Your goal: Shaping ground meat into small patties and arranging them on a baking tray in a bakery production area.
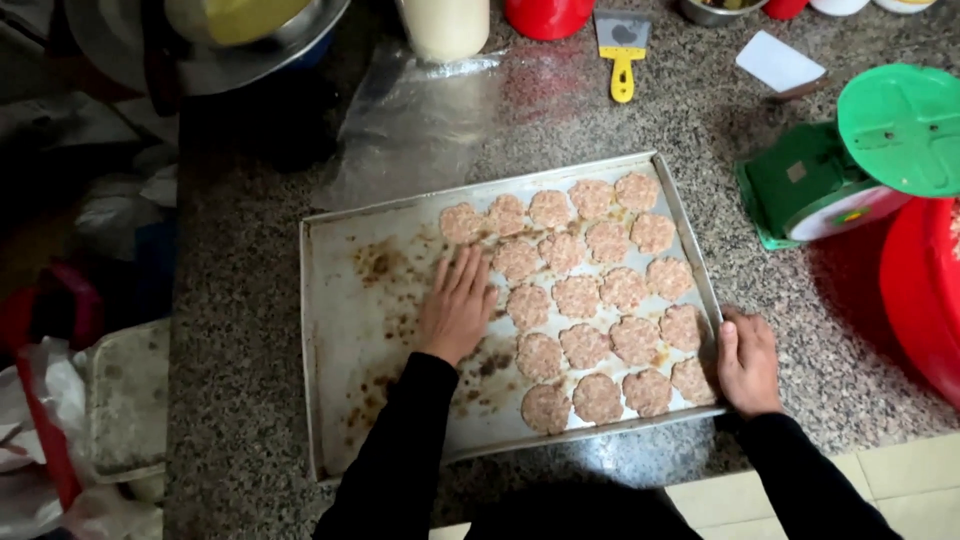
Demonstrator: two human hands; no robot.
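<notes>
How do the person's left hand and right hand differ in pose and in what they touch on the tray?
The left hand lies flat, palm down, fingers stretched, inside the metal tray; the right hand curls over the tray's right near corner. The left hand rests at the edge of the rows of raw meat patties, on the stained bare half; the right touches only the rim, beside the patties. Both wear black sleeves and hold nothing loose.

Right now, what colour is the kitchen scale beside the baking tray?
The kitchen scale is green, with a white dial face; the head view shows it.
</notes>
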